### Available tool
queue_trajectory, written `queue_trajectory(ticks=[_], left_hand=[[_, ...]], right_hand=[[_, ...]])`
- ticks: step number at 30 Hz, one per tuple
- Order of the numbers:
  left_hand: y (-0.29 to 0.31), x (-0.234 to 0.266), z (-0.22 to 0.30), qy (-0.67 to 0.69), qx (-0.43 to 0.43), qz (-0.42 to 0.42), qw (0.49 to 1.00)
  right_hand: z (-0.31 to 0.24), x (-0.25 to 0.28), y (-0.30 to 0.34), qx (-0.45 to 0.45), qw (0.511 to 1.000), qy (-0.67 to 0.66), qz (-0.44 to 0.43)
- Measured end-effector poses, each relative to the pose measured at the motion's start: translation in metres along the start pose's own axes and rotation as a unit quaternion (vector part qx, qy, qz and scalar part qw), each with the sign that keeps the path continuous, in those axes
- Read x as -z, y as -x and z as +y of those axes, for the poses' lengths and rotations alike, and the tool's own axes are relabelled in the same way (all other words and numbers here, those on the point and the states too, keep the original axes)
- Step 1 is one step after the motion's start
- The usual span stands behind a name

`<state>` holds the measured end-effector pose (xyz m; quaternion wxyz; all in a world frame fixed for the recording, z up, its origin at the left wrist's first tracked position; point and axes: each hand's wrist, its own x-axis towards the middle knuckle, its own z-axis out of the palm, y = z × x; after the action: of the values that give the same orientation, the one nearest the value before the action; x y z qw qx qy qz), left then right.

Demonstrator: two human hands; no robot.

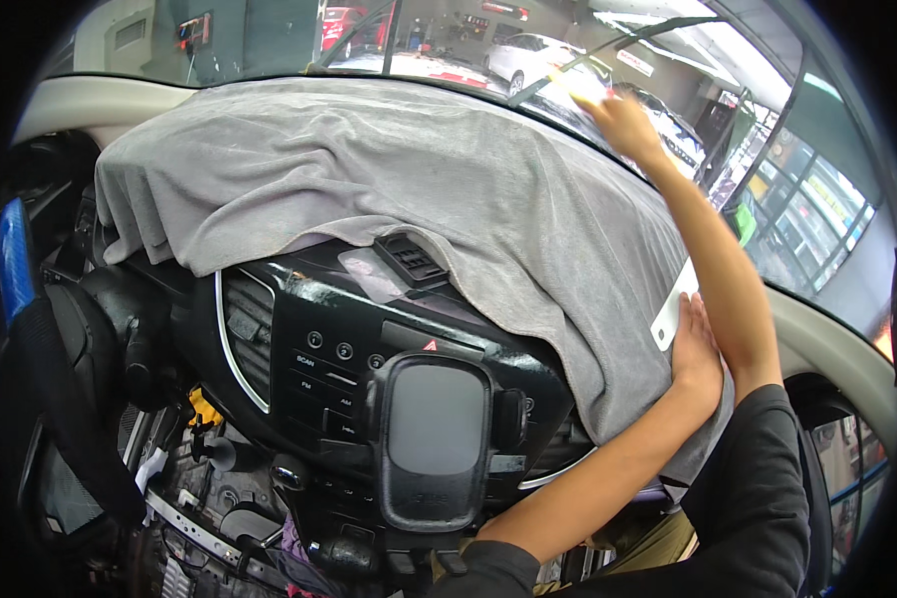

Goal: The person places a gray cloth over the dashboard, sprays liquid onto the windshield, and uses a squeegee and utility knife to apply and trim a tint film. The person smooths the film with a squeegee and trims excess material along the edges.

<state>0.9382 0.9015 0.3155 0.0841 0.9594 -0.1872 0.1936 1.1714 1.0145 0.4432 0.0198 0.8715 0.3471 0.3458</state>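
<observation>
My right hand (628,128) is raised to the windshield, its fingers closed round a small yellow tool (586,102) that lies close to the glass; motion blur hides its exact kind. Lower down, at the right end of the dashboard, my left hand (698,351) has its fingers lying along a flat white card (670,317) with a small dark square on it. The thumb of that hand is hidden. Under the card, a grey cloth (369,169) is draped in folds over the dashboard top. My right forearm passes in front of the windshield's right side.
A black phone holder (434,439) stands before the centre console (339,369). Seen at the left are a steering wheel (70,359) and a blue strip (13,259). Below, the floor's bare metal frame (194,528) shows. Wiper arms (608,55) and a white car (533,58) appear beyond the glass.
</observation>
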Motion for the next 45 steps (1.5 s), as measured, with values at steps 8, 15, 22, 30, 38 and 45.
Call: queue_trajectory(ticks=[8,15,22,30,38,45], left_hand=[[-0.005,-0.002,-0.019,-0.014,0.021,-0.063,0.998],[-0.032,-0.055,0.014,-0.181,0.078,0.086,0.977],[-0.019,-0.024,-0.015,-0.016,0.105,0.030,0.994],[-0.012,-0.002,-0.018,-0.035,0.047,-0.072,0.996],[0.006,0.031,-0.031,0.015,0.048,-0.130,0.990],[0.010,0.032,-0.025,0.013,0.036,-0.114,0.993]], right_hand=[[-0.113,0.081,-0.012,0.002,0.982,-0.188,0.035],[-0.014,-0.036,-0.008,-0.132,0.989,0.033,-0.053],[-0.150,0.047,-0.042,0.003,0.985,-0.167,-0.028],[0.038,-0.037,0.022,-0.207,0.958,0.077,-0.184],[-0.028,0.021,0.009,-0.097,0.994,0.008,-0.054],[0.075,-0.008,0.089,-0.159,0.977,0.132,-0.045]])
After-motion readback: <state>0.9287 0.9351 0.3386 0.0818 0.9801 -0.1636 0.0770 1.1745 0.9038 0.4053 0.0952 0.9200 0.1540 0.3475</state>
